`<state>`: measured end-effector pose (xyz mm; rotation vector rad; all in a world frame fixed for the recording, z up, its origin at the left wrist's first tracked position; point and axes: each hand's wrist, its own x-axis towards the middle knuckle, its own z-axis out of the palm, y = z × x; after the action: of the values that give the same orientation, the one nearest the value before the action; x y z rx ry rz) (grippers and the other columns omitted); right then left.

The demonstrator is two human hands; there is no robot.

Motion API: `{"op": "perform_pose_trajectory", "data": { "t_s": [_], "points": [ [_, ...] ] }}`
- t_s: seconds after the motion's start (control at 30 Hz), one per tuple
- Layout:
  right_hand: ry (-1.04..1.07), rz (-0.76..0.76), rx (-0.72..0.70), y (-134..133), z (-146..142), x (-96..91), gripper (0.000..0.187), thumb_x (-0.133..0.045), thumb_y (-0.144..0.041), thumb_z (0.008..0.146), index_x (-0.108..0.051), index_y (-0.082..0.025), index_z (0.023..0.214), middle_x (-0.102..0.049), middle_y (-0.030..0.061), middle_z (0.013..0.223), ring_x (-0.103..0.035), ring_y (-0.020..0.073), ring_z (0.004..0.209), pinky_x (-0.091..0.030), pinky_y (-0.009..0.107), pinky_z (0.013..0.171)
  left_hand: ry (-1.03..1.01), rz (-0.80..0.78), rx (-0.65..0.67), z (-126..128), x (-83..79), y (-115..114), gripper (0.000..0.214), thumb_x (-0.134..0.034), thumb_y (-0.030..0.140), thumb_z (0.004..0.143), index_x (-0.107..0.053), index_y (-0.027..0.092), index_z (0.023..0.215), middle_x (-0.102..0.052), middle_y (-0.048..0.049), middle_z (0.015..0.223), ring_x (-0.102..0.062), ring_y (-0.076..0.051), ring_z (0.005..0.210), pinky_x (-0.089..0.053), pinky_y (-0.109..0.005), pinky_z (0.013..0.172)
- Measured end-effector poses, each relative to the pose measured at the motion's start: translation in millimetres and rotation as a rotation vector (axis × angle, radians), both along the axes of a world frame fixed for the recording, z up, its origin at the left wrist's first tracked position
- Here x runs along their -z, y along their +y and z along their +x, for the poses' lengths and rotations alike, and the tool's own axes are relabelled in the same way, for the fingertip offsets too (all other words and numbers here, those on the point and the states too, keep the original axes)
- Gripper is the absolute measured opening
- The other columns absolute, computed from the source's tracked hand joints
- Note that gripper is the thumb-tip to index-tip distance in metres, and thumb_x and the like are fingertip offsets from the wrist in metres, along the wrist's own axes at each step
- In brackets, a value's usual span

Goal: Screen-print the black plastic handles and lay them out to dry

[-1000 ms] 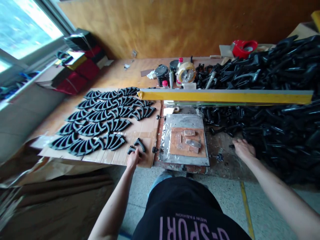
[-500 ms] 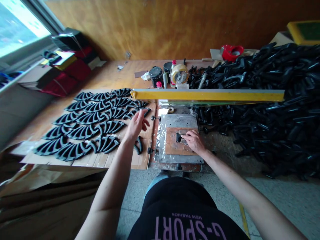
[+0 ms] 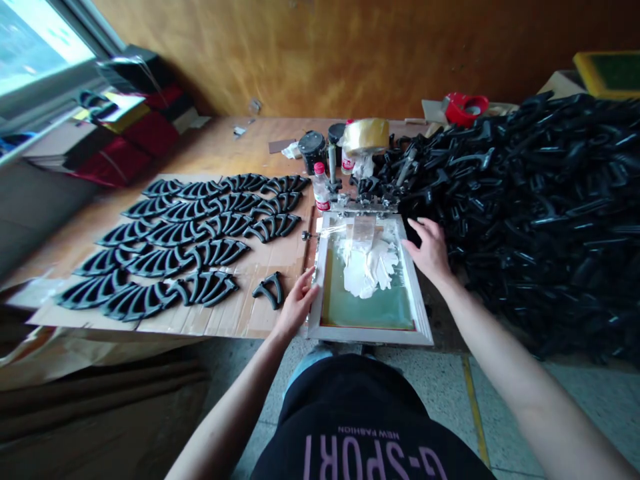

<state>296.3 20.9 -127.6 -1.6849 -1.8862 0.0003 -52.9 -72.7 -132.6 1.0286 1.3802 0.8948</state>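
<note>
A screen printing frame with pale metal rails lies flat in front of me. White paste is spread in a ragged patch over its green mesh. At the top of the patch rests a pale, see-through block. My left hand is at the left rail, fingertips against or just beside it, not gripping round it. By the upper right rail, my right hand is open with fingers spread, holding nothing. The plate and the black part beneath the frame are hidden.
Black curved parts stand in rows on cardboard at left, with a few apart near my left hand. A large heap of black parts fills the right. Behind the frame are a clamp, bottle and tape roll.
The raised frame has come down flat over the plate. My right hand let go of the black part and moved right; my left hand moved down and right to the left rail.
</note>
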Motion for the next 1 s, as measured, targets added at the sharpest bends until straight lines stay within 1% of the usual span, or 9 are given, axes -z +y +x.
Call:
{"op": "perform_pose_trajectory", "data": {
  "t_s": [0.1, 0.23, 0.37, 0.5, 0.6, 0.7, 0.8, 0.9, 1.0],
  "points": [
    [-0.145, -0.004, -0.17, 22, -51, -17.9, 0.062, -0.072, -0.033, 0.077, -0.052, -0.018, 0.134, -0.045, 0.0149, 0.14, -0.042, 0.0336, 0.125, -0.042, 0.048, 0.1, 0.068, -0.066, 0.043, 1, 40.9, -1, 0.075, -0.06, 0.049, 0.084, -0.035, 0.023, 0.15, -0.066, -0.0009, 0.082, -0.058, -0.012, 0.063, -0.042, -0.021, 0.055],
    [-0.307, -0.206, -0.381, 14, -98, -12.1, 0.015, -0.063, -0.019, 0.084, -0.064, -0.016, 0.099, -0.065, 0.011, 0.1, -0.056, 0.0256, 0.099, -0.045, 0.037, 0.085, 0.178, -0.074, 0.061, 1, 58.5, 4, 0.068, -0.058, 0.049, 0.084, -0.043, 0.024, 0.146, -0.067, -0.0015, 0.082, -0.059, -0.014, 0.065, -0.044, -0.022, 0.057],
    [-0.403, -0.211, -0.617, -30, -86, -4.4, 0.018, -0.049, -0.005, 0.086, -0.064, -0.015, 0.085, -0.064, 0.0089, 0.084, -0.056, 0.0214, 0.086, -0.041, 0.031, 0.074, 0.202, -0.077, 0.033, -1, 57.1, 4, 0.064, -0.061, 0.049, 0.083, -0.05, 0.024, 0.14, -0.069, -0.0034, 0.086, -0.062, -0.017, 0.071, -0.047, -0.025, 0.062],
    [-0.384, -0.208, -0.892, -49, -68, -16.5, 0.016, -0.053, -0.006, 0.082, -0.064, -0.017, 0.079, -0.063, 0.0058, 0.078, -0.054, 0.018, 0.076, -0.037, 0.029, 0.067, 0.248, -0.077, 0.042, 0, 55.5, 3, 0.061, -0.057, 0.05, 0.085, -0.051, 0.022, 0.139, -0.069, -0.004, 0.086, -0.062, -0.017, 0.072, -0.046, -0.026, 0.063],
    [-0.329, -0.188, -0.803, -45, -71, -16.9, 0.012, -0.057, -0.009, 0.08, -0.065, -0.018, 0.077, -0.063, 0.0048, 0.076, -0.054, 0.0186, 0.077, -0.037, 0.029, 0.068, 0.229, -0.067, 0.039, 1, 53.9, 2, 0.06, -0.055, 0.051, 0.085, -0.052, 0.02, 0.137, -0.068, -0.0038, 0.085, -0.061, -0.016, 0.072, -0.046, -0.025, 0.063],
    [-0.345, -0.043, -0.678, -52, -76, -2.6, 0.023, -0.049, -0.004, 0.083, -0.068, -0.015, 0.09, -0.066, 0.0086, 0.086, -0.055, 0.0211, 0.085, -0.04, 0.032, 0.072, 0.167, -0.072, 0.028, 2, 50.2, 1, 0.065, -0.058, 0.054, 0.082, -0.051, 0.02, 0.138, -0.067, -0.0031, 0.083, -0.06, -0.016, 0.068, -0.044, -0.024, 0.058],
    [-0.34, -0.023, -0.754, -65, -75, 6.0, 0.023, -0.049, -0.005, 0.085, -0.068, -0.014, 0.094, -0.067, 0.0081, 0.087, -0.056, 0.0201, 0.083, -0.042, 0.031, 0.071, 0.13, -0.087, 0.034, 2, 44.6, 1, 0.068, -0.058, 0.056, 0.081, -0.049, 0.019, 0.139, -0.066, -0.0026, 0.081, -0.058, -0.014, 0.065, -0.041, -0.023, 0.055],
    [-0.284, -0.104, -0.705, -54, -78, -7.9, 0.013, -0.059, -0.017, 0.087, -0.068, -0.019, 0.096, -0.067, 0.0043, 0.084, -0.059, 0.0186, 0.082, -0.044, 0.028, 0.07, 0.109, -0.106, 0.05, 1, 34.2, 1, 0.072, -0.059, 0.056, 0.08, -0.046, 0.019, 0.141, -0.066, -0.0023, 0.081, -0.057, -0.013, 0.062, -0.04, -0.022, 0.053],
    [-0.258, -0.125, -0.478, -15, -84, -38.5, 0.041, -0.067, -0.028, 0.086, -0.06, -0.027, 0.126, -0.069, 0.0034, 0.096, -0.062, 0.0194, 0.087, -0.047, 0.028, 0.072, 0.077, -0.097, 0.058, -1, 11.1, 3, 0.078, -0.061, 0.058, 0.08, -0.04, 0.021, 0.146, -0.064, 0.0, 0.076, -0.053, -0.012, 0.056, -0.038, -0.022, 0.05]
  ]
}}
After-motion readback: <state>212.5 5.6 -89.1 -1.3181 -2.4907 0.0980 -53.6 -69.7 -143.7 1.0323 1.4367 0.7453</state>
